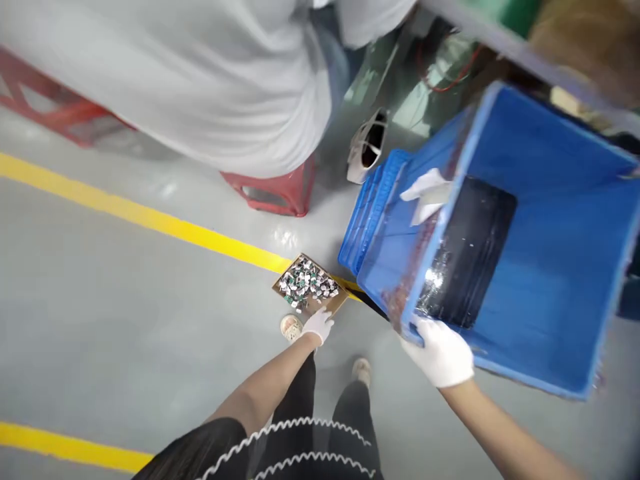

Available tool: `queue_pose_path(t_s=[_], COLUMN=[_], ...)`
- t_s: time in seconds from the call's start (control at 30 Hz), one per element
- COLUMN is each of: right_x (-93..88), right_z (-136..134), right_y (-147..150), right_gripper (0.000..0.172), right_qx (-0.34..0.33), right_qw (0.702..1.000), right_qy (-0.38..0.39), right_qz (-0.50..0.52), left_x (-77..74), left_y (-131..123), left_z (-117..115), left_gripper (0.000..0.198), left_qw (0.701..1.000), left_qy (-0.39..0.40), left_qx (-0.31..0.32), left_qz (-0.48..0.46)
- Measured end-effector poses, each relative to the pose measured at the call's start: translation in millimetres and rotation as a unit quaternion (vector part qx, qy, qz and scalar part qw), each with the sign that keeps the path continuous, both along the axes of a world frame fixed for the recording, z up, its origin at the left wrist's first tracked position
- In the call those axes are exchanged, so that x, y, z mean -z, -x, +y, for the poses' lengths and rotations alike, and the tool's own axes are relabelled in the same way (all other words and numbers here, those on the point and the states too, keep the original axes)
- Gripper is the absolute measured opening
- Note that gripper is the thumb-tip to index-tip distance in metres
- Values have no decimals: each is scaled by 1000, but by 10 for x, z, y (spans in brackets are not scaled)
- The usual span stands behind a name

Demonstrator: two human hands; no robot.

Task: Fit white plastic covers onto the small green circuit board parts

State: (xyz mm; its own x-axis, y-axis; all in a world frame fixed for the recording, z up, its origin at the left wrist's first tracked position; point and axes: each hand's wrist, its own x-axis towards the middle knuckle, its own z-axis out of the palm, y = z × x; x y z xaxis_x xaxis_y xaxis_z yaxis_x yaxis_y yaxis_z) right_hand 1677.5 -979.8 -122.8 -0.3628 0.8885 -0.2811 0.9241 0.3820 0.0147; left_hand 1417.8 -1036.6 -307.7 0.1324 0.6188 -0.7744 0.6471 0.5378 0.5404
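A person in a pale grey shirt (200, 87) sits on a red stool (275, 193) beyond a yellow floor line (150, 217), filling the top of the view. To the right, a big blue plastic crate (560, 267) is tipped up on its side, its open mouth facing the camera, its long axis running from lower left to upper right. It rests against a stack of blue crates (373, 213); a dark panel shows on its bottom. The crate looks stiff and bulky but probably light, best taken by its rim. The gloved right hand (443, 353) has its fingers wrapped over the crate's lower rim. Lower down, on the grey floor, a small cardboard tray (340, 300) of tiny green and white parts lies flat, one corner toward the stool. The gloved left hand (317, 325) touches its near edge, fingers loosely spread; whether they pinch the cardboard cannot be told.
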Motion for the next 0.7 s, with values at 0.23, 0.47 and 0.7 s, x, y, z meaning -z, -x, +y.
queue_pose_path(t_s=[0.23, 0.47, 0.7], right_x=[-53, -130, 238], right_z=[150, 232, 734], right_y=[286, 334, -1086], right_gripper=[37, 72, 83], right_qx=[147, 255, 531], right_qw=[975, 906, 757], right_qy=[143, 204, 209], right_qz=[82, 268, 320], left_x=[-1128, -1797, -1883], left_y=[-463, -1251, -1246], left_z=[1338, 1743, 1756], left_gripper=[48, 65, 60], left_qw=[985, 974, 952], left_qy=[-149, -145, -118], left_qx=[-85, -117, -100], left_qz=[0, 128, 264])
